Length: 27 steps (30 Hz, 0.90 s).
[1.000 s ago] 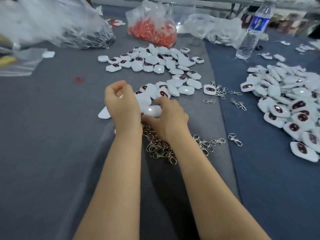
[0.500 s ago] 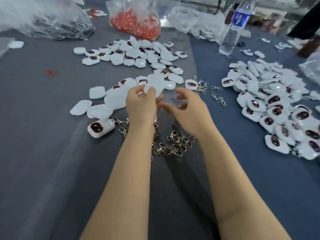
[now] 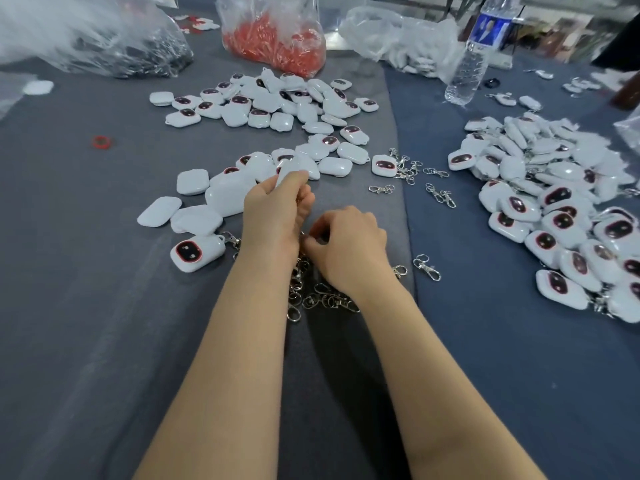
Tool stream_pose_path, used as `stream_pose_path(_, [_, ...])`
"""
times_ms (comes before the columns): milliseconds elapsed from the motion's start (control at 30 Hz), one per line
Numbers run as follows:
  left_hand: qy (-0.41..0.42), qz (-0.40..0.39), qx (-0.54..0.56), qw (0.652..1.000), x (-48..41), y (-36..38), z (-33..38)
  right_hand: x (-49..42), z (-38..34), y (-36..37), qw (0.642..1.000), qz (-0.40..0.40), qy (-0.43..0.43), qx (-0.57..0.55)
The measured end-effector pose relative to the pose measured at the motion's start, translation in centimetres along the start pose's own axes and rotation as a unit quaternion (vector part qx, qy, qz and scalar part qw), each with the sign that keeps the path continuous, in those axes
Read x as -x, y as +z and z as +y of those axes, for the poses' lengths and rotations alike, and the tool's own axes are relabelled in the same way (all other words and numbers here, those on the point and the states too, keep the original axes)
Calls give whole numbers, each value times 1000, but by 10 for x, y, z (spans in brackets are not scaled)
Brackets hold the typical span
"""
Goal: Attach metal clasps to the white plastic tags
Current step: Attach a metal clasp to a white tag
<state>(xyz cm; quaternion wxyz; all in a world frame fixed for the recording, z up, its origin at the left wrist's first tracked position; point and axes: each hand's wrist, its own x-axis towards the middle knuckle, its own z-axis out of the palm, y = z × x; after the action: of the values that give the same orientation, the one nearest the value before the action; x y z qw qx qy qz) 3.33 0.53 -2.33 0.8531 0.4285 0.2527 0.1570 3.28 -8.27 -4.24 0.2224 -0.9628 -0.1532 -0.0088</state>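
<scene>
- A grey cloth (image 3: 104,306) covers the left and middle of the table; a blue cloth (image 3: 519,358) covers the right.
- Three clear bags sit along the far edge: one of dark metal parts (image 3: 131,53), one of red pieces (image 3: 277,39) and one of white pieces (image 3: 405,39).
- A big pile of tags (image 3: 561,209) lies on the blue cloth, many with the dark, red-rimmed face up.
- A looser spread of tags (image 3: 277,105) lies on the grey cloth, beyond the hands.
- A water bottle (image 3: 474,60) stands upright at the far right.
- The left hand (image 3: 273,216) pinches a white tag (image 3: 294,171) in its fingertips, at the near edge of that spread.
- The right hand (image 3: 349,244) is curled, fingertips down at the heap of metal clasps (image 3: 318,296) between the wrists. I cannot tell whether it has hold of one.
- A clasped tag (image 3: 195,252) lies face up, left of the left wrist.
- A single clasp (image 3: 427,266) lies just right of the right wrist.
- A red ring (image 3: 101,142) lies far left.
</scene>
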Motion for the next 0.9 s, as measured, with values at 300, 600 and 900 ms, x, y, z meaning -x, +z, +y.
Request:
stream_pose_path(300, [-68, -20, 174, 982, 3, -7, 12, 0, 5, -1, 999, -21, -48, -11])
stream_pose_path(600, [-55, -1, 64, 996, 1, -4, 5, -6, 22, -24, 882, 34, 51, -467])
stream_pose_path(900, [47, -76, -143, 986, 12, 2, -5, -10, 31, -33, 783, -12, 73, -618])
